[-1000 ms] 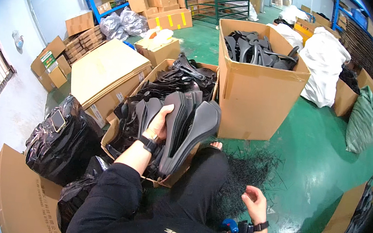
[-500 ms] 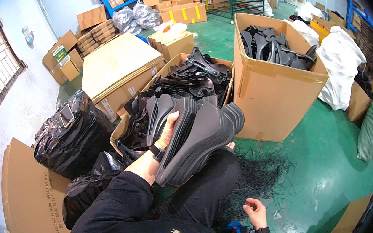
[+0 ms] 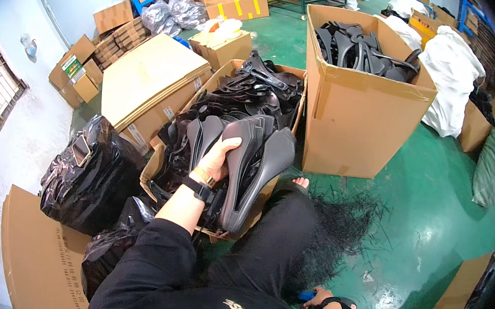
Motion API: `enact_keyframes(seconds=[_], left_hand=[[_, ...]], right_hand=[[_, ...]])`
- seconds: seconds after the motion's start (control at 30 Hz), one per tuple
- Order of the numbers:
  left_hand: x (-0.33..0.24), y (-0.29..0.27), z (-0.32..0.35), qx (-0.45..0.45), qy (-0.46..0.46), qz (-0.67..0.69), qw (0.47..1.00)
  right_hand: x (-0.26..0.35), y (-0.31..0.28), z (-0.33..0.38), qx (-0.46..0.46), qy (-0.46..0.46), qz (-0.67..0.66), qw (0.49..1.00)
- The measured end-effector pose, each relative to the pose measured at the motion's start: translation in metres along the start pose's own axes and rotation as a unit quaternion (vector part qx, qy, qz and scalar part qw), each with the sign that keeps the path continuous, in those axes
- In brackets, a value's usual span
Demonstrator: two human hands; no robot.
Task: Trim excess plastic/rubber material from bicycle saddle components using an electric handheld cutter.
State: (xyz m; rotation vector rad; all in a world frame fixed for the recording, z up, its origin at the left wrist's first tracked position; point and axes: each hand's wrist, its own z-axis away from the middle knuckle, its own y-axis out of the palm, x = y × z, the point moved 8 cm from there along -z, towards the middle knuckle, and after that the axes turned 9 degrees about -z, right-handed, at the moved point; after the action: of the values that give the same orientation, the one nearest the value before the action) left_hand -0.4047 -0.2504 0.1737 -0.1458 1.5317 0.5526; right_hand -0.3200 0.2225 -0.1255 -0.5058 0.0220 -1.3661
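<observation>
My left hand (image 3: 216, 158) is wrapped at the edge of a dark grey bicycle saddle shell (image 3: 244, 169), thumb over its face, the other fingers partly hidden. Another saddle shell (image 3: 267, 169) leans beside it on the right, and more stand to the left of the hand. They sit at the near end of a cardboard box (image 3: 298, 72) full of glossy black saddle parts (image 3: 264, 89). Low at my right side, my right hand (image 3: 321, 298) closes on a blue-handled tool (image 3: 306, 295), most of which is hidden.
A tall carton (image 3: 364, 119) of saddle shells stands right of the box. Thin black scraps (image 3: 342, 232) litter the green floor. Black plastic bags (image 3: 89, 179), one with a phone (image 3: 81, 149) on top, are at the left, near flat cardboard (image 3: 152, 82).
The stack of saddle shells has come down off my lap into the box, my left hand still at it. My right hand has dropped to the blue-handled tool and closed on it.
</observation>
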Motion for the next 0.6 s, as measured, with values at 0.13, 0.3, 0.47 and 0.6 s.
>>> enact_keyframes(seconds=[0.13,0.3,0.47,0.6], left_hand=[[0.023,-0.014,-0.012,-0.04,-0.047,-0.1,0.993],[0.061,-0.032,-0.029,-0.06,0.011,-0.437,0.897],[0.085,-0.075,-0.028,-0.11,0.04,-0.511,0.851],[0.112,-0.05,-0.005,-0.094,0.1,-0.516,0.845]], right_hand=[[-0.029,0.006,0.011,-0.012,0.061,-0.099,0.993],[-0.021,0.011,0.011,0.037,0.06,0.029,0.997],[0.046,-0.047,0.072,0.026,0.002,0.051,0.998],[-0.018,-0.063,0.066,-0.177,0.02,-0.168,0.97]])
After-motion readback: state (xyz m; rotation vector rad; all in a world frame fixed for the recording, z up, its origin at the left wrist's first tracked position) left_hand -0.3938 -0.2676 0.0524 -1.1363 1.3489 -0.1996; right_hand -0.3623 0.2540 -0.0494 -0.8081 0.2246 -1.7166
